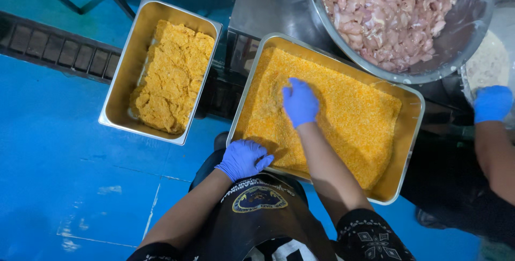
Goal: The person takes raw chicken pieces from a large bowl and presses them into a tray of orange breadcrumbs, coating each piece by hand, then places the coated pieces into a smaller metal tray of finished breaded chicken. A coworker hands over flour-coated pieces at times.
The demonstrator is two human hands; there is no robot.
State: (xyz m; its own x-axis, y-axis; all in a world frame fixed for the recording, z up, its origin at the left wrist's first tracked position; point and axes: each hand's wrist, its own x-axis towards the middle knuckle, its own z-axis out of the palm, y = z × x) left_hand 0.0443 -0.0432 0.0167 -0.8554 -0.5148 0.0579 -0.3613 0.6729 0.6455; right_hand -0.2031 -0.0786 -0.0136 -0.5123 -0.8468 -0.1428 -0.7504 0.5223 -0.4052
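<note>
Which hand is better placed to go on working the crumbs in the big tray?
Probably the right hand: it rests on the orange crumbs mid-tray, while the left hand is at the tray's near rim.

We saw a rectangular steel tray (412,112) filled with orange breadcrumbs (348,116), lying tilted between the smaller pan and the bowl. Its near-left rim was gripped, and the crumb bed sat uneven, pressed down near its upper-left part.

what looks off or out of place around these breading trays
Nothing looks spilled or damaged. The smaller steel tray of orange breaded pieces sits off the counter, above the blue floor, and the big steel bowl of raw pink meat overlaps the corner of the large steel crumb tray.
</note>
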